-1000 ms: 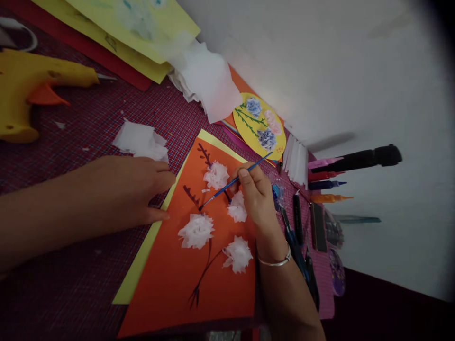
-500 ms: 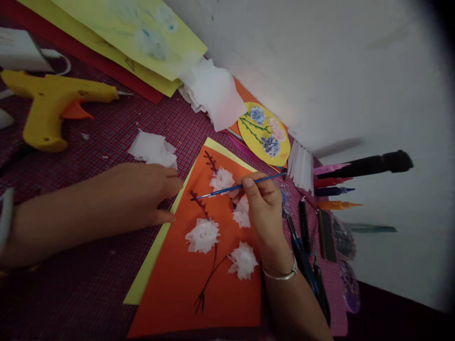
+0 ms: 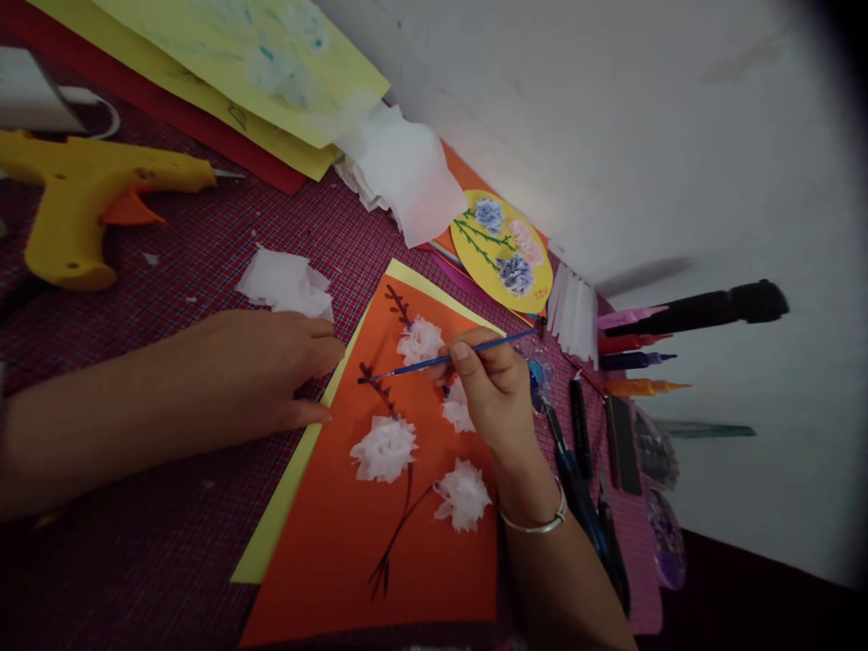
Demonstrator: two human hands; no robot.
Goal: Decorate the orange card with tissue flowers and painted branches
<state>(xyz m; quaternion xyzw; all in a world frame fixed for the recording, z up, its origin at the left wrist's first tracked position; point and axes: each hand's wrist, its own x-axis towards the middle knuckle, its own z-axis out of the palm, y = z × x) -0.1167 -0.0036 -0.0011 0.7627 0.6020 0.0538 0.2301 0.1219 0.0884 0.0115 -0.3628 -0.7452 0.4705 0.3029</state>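
Observation:
My right hand (image 3: 492,389) pinches a thin blue paintbrush (image 3: 467,351), whose dark tip touches an orange sheet (image 3: 325,561) beside a painted dark stem. White tissue flowers (image 3: 384,448) sit on the sheet, joined by dark painted stems and twigs. My left hand (image 3: 291,371) rests at the left edge of the sheet with thumb and fingers apart, holding nothing. A yellow sheet (image 3: 268,533) shows from under the orange one. Just above my left hand lies a small stack of white tissue squares (image 3: 285,282).
A yellow glue gun (image 3: 74,199) lies at the left. Yellow sheets (image 3: 285,136), tissue (image 3: 413,172) and an oval flower card (image 3: 502,253) lie along the wall. Paint tubes (image 3: 637,360), scissors (image 3: 580,497) and a dark flat box (image 3: 622,445) are at the right.
The brush tip has moved slightly left, and the dark mark beside the upper twig reaches a little farther left. The whole view has shifted slightly. My left hand keeps its place by the sheet.

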